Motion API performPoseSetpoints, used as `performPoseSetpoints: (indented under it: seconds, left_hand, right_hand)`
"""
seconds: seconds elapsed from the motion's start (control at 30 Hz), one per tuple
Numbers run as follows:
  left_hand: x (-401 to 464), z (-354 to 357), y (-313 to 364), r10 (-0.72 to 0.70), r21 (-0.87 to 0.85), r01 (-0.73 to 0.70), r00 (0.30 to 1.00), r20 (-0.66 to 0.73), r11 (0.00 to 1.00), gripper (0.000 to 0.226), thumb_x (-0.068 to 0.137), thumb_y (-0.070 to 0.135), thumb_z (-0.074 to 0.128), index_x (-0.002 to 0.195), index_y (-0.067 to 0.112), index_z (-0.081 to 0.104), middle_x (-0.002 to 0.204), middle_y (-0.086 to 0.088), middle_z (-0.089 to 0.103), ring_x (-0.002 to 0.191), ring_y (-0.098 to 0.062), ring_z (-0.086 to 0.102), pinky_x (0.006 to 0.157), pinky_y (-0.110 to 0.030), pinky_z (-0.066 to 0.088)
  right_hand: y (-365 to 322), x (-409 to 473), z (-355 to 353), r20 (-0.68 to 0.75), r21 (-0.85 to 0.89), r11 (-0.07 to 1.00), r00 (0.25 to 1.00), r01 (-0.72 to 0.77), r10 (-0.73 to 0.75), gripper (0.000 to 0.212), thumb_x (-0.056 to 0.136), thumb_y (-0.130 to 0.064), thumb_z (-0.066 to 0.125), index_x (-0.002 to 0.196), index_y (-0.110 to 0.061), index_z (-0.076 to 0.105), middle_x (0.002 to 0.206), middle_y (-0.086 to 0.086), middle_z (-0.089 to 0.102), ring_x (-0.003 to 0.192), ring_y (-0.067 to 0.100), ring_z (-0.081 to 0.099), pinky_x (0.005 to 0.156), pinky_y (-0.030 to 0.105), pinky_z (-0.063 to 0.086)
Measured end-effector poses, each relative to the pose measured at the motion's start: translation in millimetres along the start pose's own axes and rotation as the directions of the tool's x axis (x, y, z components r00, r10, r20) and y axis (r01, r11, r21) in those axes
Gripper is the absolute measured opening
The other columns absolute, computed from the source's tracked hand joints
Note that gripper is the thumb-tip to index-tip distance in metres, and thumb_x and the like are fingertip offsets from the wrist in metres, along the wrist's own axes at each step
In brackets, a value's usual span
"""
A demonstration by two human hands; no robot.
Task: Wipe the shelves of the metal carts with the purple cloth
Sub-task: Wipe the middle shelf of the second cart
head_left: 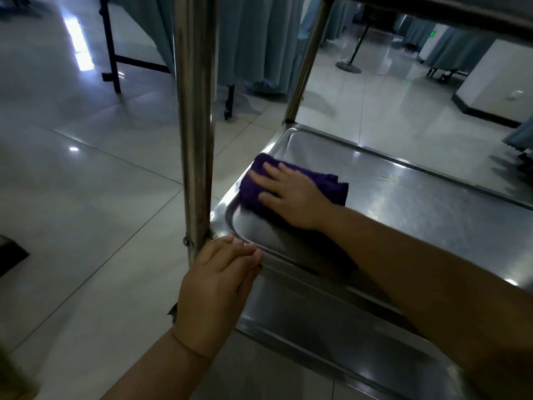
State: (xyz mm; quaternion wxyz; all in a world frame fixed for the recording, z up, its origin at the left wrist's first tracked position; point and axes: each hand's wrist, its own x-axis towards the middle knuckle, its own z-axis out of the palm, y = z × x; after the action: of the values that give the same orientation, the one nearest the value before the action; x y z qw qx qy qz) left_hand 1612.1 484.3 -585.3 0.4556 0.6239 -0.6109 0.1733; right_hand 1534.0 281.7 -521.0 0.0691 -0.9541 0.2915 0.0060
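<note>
1 purple cloth (pixel 291 183), 2 hands (pixel 291 194), 2 cart shelves (pixel 418 203), 2 posts (pixel 196 111)

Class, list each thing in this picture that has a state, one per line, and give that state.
purple cloth: bunched, lying flat on the middle shelf near its left end, pressed under the right hand.
right hand: fingers straight and spread on the cloth.
left hand: resting on the shelf's front corner by the upright post, fingers straight.
middle shelf: shiny, bare apart from the cloth.
lower shelf: nothing on the visible part.
</note>
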Motion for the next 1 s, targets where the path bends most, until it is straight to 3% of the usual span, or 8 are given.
performPoseSetpoints:
  seconds: [0.1,0.2,0.3,0.53,0.67,0.77,0.87,1.0]
  left_hand:
    - [0,0,-1,0.001,0.005,-0.001,1.000,-0.009,1.000,0.024,0.085,0.026,0.059,0.093,0.010,0.074,0.096,-0.005,0.071,0.103,-0.013,0.055,0.104,-0.021,0.036]
    - [-2,2,-3,-0.005,0.022,0.005,1.000,-0.004,1.000,0.024,0.085,0.027,0.059,0.094,0.011,0.074,0.097,-0.004,0.071,0.104,-0.012,0.055,0.105,-0.020,0.035]
    - [-4,3,-6,0.026,0.036,-0.026,1.000,-0.006,0.999,0.025,0.084,0.026,0.059,0.094,0.008,0.074,0.097,-0.007,0.072,0.105,-0.013,0.054,0.107,-0.020,0.033]
    - [-2,1,-3,0.031,0.053,-0.030,0.999,-0.008,0.998,0.024,0.084,0.024,0.059,0.097,0.008,0.071,0.098,-0.011,0.070,0.106,-0.016,0.051,0.109,-0.018,0.029]
    - [-6,-2,10,-0.189,0.110,0.197,0.979,-0.080,0.974,0.046,0.067,0.027,0.075,0.105,0.006,0.060,0.099,-0.019,0.064,0.099,-0.019,0.047,0.095,-0.024,0.039]
    - [-8,-8,14,-0.217,0.165,0.238,0.967,-0.133,0.957,0.053,0.059,0.022,0.085,0.101,0.001,0.060,0.097,-0.024,0.061,0.096,-0.026,0.044,0.089,-0.022,0.029]
    - [-8,-9,17,-0.235,0.194,0.250,0.967,-0.099,0.949,0.051,0.057,0.014,0.089,0.099,-0.002,0.064,0.097,-0.022,0.061,0.098,-0.027,0.043,0.088,-0.027,0.031]
    - [-10,-14,19,-0.126,0.200,0.119,0.992,0.022,0.973,0.045,0.063,0.010,0.085,0.102,0.001,0.066,0.099,-0.018,0.064,0.101,-0.028,0.045,0.089,-0.036,0.033]
  right_hand:
    - [34,50,-8,-0.003,-0.031,0.983,0.983,-0.182,0.182,0.053,0.101,-0.049,0.021,0.152,-0.041,0.010,0.163,0.000,0.006,0.149,0.026,0.006,0.118,0.050,0.009]
    - [52,79,-15,0.010,0.005,0.942,0.942,-0.335,0.335,0.053,0.103,-0.045,0.019,0.154,-0.034,0.007,0.163,0.003,0.004,0.148,0.028,0.005,0.118,0.051,0.005]
    - [46,80,-16,0.018,0.029,0.920,0.921,-0.390,0.390,0.054,0.103,-0.043,0.018,0.154,-0.031,0.006,0.163,0.003,0.002,0.149,0.028,0.002,0.118,0.050,0.002]
    - [-23,0,-5,0.023,-0.020,0.995,0.994,-0.102,0.103,0.055,0.103,-0.044,0.023,0.154,-0.035,0.003,0.163,-0.001,0.001,0.149,0.025,-0.003,0.117,0.045,-0.001]
    - [-58,-53,-3,0.130,0.018,0.996,0.988,0.087,-0.088,0.054,0.104,-0.044,0.026,0.152,-0.039,0.004,0.162,-0.006,-0.005,0.148,0.018,-0.012,0.116,0.041,-0.010]
    - [-65,-81,-1,0.163,0.055,0.990,0.977,0.133,-0.140,0.053,0.103,-0.043,0.029,0.152,-0.040,0.008,0.162,-0.009,-0.004,0.147,0.015,-0.013,0.116,0.039,-0.011]
    - [-56,-116,1,0.107,0.027,0.988,0.982,0.152,-0.154,0.056,0.102,-0.044,0.035,0.151,-0.041,0.008,0.161,-0.011,-0.001,0.146,0.011,-0.012,0.115,0.033,-0.010]
    - [-13,-183,9,0.049,-0.085,0.990,0.993,0.116,-0.112,0.064,0.096,-0.053,0.034,0.148,-0.043,-0.002,0.156,-0.013,0.000,0.145,0.012,-0.006,0.116,0.032,-0.005]
